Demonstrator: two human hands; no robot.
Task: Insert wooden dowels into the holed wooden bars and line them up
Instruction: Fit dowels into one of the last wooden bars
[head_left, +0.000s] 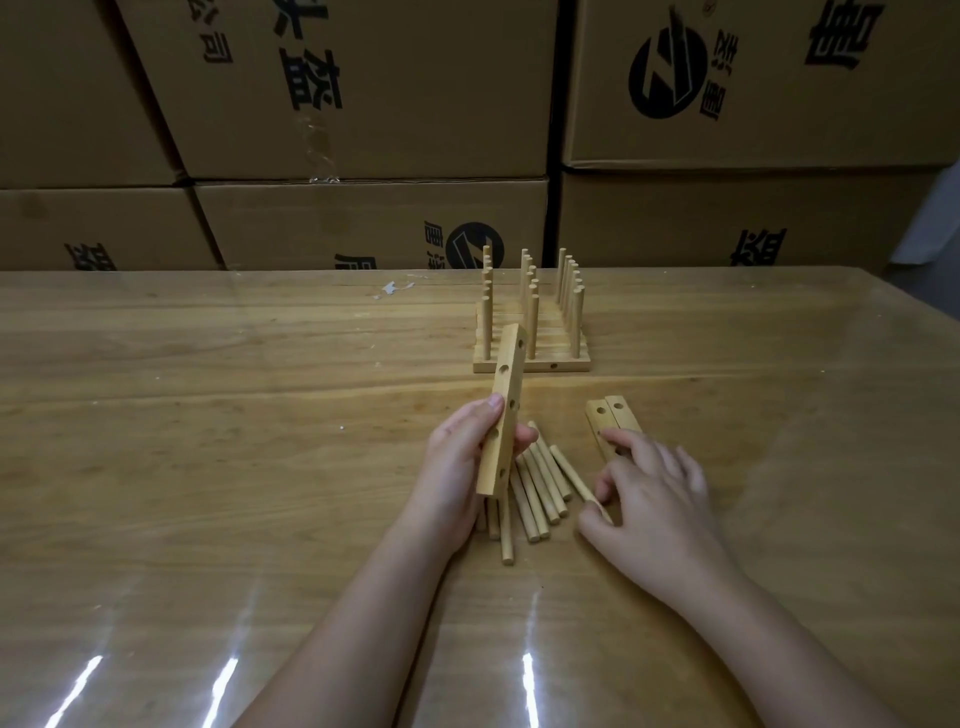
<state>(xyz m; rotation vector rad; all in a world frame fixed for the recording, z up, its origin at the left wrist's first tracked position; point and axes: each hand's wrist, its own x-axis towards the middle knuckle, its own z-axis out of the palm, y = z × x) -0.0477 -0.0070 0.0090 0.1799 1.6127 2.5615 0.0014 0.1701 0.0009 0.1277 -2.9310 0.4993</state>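
My left hand grips a holed wooden bar, held nearly upright above the table with its holes facing me. Under and beside it lies a pile of several loose dowels. My right hand is low over the table, thumb and fingertips pinching the near end of one dowel at the pile's right edge. Two more holed bars lie side by side, partly under my right fingers. Farther back stands a row of finished bars with upright dowels in three lines.
The wooden table has a glossy clear cover with light glare near the front. Stacked cardboard boxes form a wall right behind the table's far edge. A small white scrap lies at the back centre.
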